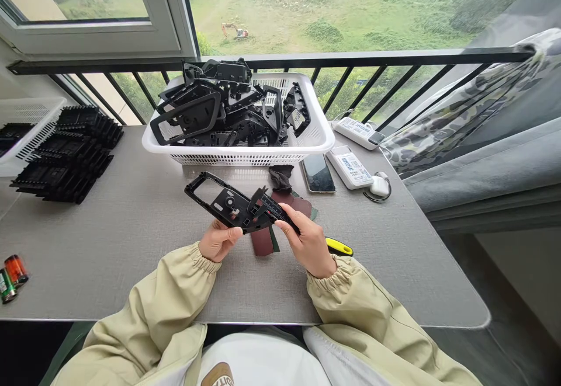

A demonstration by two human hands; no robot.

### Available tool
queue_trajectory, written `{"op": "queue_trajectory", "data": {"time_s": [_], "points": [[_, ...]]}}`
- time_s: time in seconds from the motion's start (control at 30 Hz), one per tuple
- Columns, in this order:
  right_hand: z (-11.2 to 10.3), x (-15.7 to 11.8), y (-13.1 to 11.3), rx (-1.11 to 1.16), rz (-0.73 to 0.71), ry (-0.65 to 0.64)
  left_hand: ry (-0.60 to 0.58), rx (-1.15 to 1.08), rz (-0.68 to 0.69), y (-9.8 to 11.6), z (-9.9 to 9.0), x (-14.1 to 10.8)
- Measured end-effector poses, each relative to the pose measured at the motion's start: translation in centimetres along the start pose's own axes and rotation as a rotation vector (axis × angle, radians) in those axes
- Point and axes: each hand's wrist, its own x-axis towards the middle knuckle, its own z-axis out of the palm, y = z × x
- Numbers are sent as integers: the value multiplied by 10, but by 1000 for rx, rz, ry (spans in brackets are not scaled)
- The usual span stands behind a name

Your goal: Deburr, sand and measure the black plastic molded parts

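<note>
My left hand grips the lower edge of a long black plastic frame, which is tilted above the table and has a large opening at its upper left end. In my right hand is a black caliper with scale markings, its jaws against the right part of the frame. Dark red sandpaper pieces lie beneath the held items. Just behind them sits a crumpled black cloth. A yellow and black tool handle is beside my right wrist.
A white basket heaped with black plastic parts stands at the back. Stacked black parts and another white basket are at left, batteries at front left. A phone and white devices lie right of centre.
</note>
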Motion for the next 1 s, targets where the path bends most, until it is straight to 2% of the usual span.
{"op": "queue_trajectory", "data": {"time_s": [0.1, 0.27, 0.43, 0.53, 0.73, 0.87, 1.0], "points": [[2, 0, 0, 22, 29, 32, 9, 26, -10, -2, -3, 0], [3, 1, -2, 37, 83, 89, 90, 52, 28, -7, -3, -1], [0, 2, -3, 54, 139, 124, 81, 38, 28, -5, 3, -1], [-1, 3, -5, 73, 175, 160, 113, 46, 36, -2, 4, -1], [3, -1, -15, 146, 153, 8, 227, 216, 190, -15, -7, -1], [6, -2, -17, 197, 186, -11, 255, 393, 204, -24, -15, -5], [7, -2, -17, 260, 229, -17, 308, 445, 229, -23, -11, -9]]}}
